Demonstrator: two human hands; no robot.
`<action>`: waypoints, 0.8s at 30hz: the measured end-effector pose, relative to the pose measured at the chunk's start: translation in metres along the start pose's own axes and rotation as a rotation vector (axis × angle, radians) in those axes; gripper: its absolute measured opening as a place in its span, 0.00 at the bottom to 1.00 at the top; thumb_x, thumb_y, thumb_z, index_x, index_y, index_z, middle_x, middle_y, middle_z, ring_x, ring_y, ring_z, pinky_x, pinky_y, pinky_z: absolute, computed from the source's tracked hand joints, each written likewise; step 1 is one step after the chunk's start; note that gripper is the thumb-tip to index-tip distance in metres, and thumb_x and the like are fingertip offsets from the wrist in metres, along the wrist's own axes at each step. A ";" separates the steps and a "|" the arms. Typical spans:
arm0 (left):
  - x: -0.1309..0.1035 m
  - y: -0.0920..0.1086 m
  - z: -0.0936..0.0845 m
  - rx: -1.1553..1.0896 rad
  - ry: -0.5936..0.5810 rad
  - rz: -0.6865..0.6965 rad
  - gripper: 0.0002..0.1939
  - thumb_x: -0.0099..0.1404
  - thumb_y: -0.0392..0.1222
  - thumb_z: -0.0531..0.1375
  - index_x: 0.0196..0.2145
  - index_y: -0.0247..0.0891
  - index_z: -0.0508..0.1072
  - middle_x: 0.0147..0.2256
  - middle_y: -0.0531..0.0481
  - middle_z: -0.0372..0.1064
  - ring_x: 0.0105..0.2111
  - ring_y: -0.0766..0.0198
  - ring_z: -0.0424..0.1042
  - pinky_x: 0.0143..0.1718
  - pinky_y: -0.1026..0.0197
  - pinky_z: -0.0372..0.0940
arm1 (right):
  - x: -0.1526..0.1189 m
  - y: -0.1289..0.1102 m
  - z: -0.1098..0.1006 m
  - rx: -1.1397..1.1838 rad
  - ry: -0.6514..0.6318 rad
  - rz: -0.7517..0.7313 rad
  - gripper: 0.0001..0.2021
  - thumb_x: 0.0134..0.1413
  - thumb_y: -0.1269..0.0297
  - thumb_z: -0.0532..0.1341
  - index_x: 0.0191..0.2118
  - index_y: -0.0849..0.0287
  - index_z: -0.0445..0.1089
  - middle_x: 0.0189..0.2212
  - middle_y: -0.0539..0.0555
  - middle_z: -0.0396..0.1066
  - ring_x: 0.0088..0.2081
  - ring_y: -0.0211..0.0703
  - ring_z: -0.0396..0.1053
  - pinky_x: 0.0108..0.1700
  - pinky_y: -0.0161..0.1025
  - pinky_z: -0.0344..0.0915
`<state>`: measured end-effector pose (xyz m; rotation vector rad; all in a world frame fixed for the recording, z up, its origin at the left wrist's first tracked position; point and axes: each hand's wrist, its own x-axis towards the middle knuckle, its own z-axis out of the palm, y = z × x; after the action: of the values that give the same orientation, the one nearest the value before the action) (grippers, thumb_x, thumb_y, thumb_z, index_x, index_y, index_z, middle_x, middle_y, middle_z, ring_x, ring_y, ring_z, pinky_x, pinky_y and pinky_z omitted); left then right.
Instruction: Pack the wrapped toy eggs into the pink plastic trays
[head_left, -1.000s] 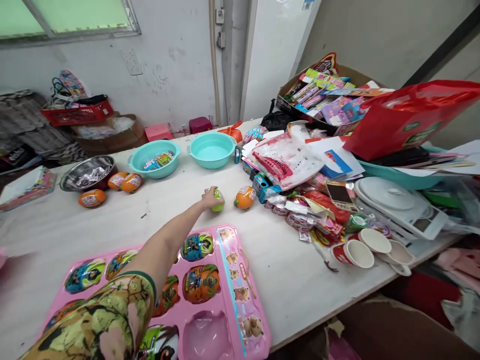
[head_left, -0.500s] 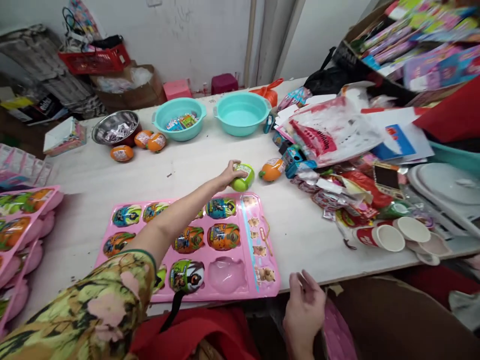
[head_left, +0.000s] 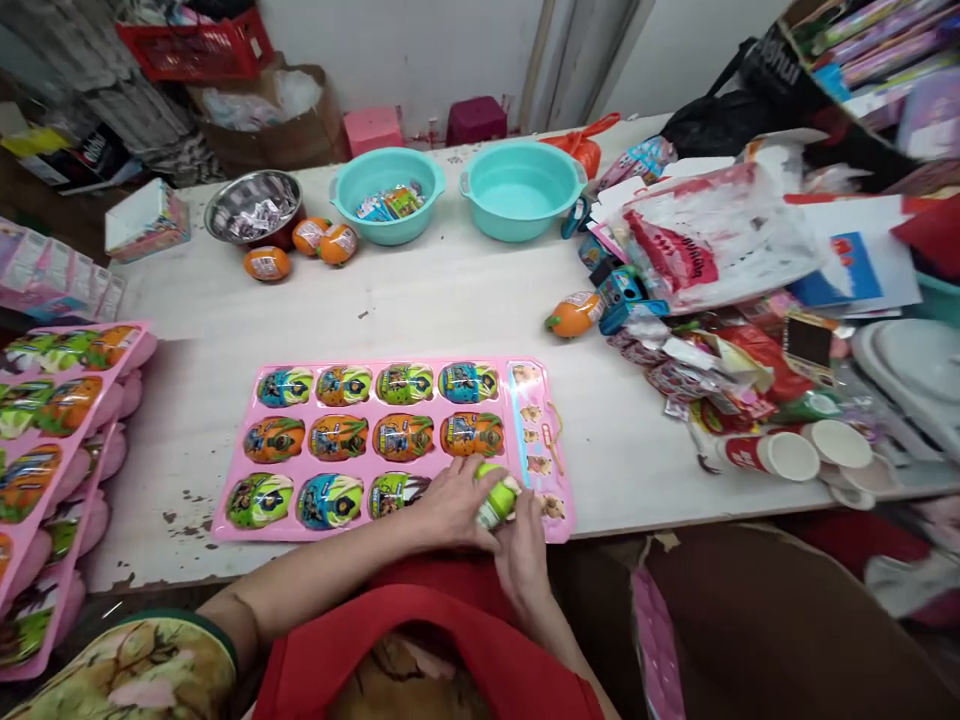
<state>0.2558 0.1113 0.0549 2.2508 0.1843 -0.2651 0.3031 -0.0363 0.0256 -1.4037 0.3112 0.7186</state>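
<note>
A green plastic surprise egg point(head_left: 496, 498) with a printed wrapper is between my two hands, over the lower right corner of the pink blister tray point(head_left: 227, 505). My left hand point(head_left: 459, 508) is closed around its left side. From the right, my right hand point(head_left: 523, 548) pinches at the egg's edge with bent fingers. The tray lies flat near the table's front edge, with rows of wrapped green, blue and orange eggs in its pockets. My hands and the egg cover the tray's lower right pocket. An orange egg point(head_left: 574, 314) lies behind the tray, to the right.
Two turquoise basins point(head_left: 523, 222) and a steel bowl point(head_left: 253, 235) stand at the back, near several orange eggs point(head_left: 267, 264). Filled pink trays point(head_left: 112, 405) are stacked at the left. Plastic bags, packets and paper cups point(head_left: 793, 457) clutter the right side.
My left hand has brought the green egg from behind the tray to its front right corner. My right hand has moved left and up to meet it. The view has shifted.
</note>
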 end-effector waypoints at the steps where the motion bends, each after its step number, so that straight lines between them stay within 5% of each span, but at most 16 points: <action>1: 0.001 -0.003 0.002 -0.017 0.008 0.014 0.45 0.48 0.53 0.69 0.60 0.44 0.57 0.55 0.41 0.58 0.54 0.47 0.60 0.55 0.46 0.60 | 0.003 -0.002 -0.009 -0.115 0.014 -0.068 0.27 0.49 0.39 0.60 0.46 0.57 0.66 0.44 0.56 0.69 0.47 0.48 0.67 0.50 0.46 0.66; 4: 0.005 -0.012 0.006 -0.077 0.005 0.105 0.37 0.52 0.46 0.65 0.58 0.43 0.58 0.53 0.44 0.61 0.52 0.53 0.63 0.55 0.51 0.60 | 0.026 -0.015 -0.047 -0.513 0.326 -0.335 0.31 0.42 0.40 0.64 0.45 0.61 0.68 0.49 0.63 0.67 0.54 0.55 0.62 0.58 0.51 0.57; 6: 0.009 -0.016 0.006 -0.062 -0.033 0.175 0.37 0.50 0.42 0.65 0.58 0.43 0.60 0.54 0.44 0.60 0.54 0.52 0.61 0.57 0.51 0.58 | 0.048 -0.020 -0.072 -0.568 0.409 -0.306 0.35 0.37 0.39 0.65 0.45 0.63 0.68 0.51 0.66 0.66 0.55 0.59 0.61 0.58 0.53 0.56; 9: 0.018 -0.021 0.001 -0.216 -0.131 0.151 0.40 0.48 0.42 0.66 0.59 0.42 0.61 0.56 0.45 0.59 0.56 0.52 0.60 0.59 0.52 0.57 | 0.074 -0.019 -0.091 -0.422 0.190 -0.048 0.34 0.32 0.40 0.68 0.41 0.64 0.70 0.41 0.64 0.74 0.45 0.58 0.70 0.47 0.49 0.66; 13: 0.025 -0.029 0.002 -0.489 -0.253 -0.074 0.30 0.56 0.45 0.63 0.56 0.43 0.66 0.54 0.48 0.65 0.54 0.55 0.65 0.57 0.53 0.60 | 0.078 -0.014 -0.092 -0.358 0.068 -0.020 0.29 0.31 0.44 0.70 0.35 0.64 0.73 0.32 0.59 0.76 0.36 0.53 0.73 0.38 0.43 0.68; 18: 0.015 -0.030 0.021 -0.097 0.030 0.033 0.13 0.66 0.42 0.56 0.46 0.41 0.76 0.48 0.46 0.72 0.51 0.56 0.67 0.55 0.53 0.60 | 0.074 -0.015 -0.096 -0.384 0.093 -0.021 0.27 0.27 0.48 0.72 0.33 0.64 0.74 0.30 0.58 0.77 0.34 0.54 0.73 0.33 0.43 0.69; 21: 0.009 -0.029 0.034 0.091 0.188 0.003 0.18 0.71 0.41 0.46 0.48 0.39 0.73 0.42 0.44 0.73 0.44 0.58 0.69 0.48 0.55 0.65 | 0.083 -0.007 -0.096 -0.134 0.112 0.093 0.29 0.23 0.53 0.75 0.36 0.63 0.74 0.30 0.57 0.77 0.31 0.52 0.73 0.31 0.43 0.70; 24: 0.009 -0.023 0.044 0.220 0.183 0.096 0.27 0.67 0.58 0.52 0.58 0.40 0.63 0.50 0.41 0.67 0.48 0.54 0.65 0.50 0.52 0.62 | 0.079 0.006 -0.087 0.233 0.139 0.185 0.29 0.21 0.56 0.76 0.36 0.61 0.73 0.32 0.56 0.76 0.32 0.50 0.74 0.32 0.43 0.72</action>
<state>0.2540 0.0922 0.0085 2.4947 0.1490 -0.0275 0.3775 -0.0981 -0.0413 -1.2151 0.6211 0.7115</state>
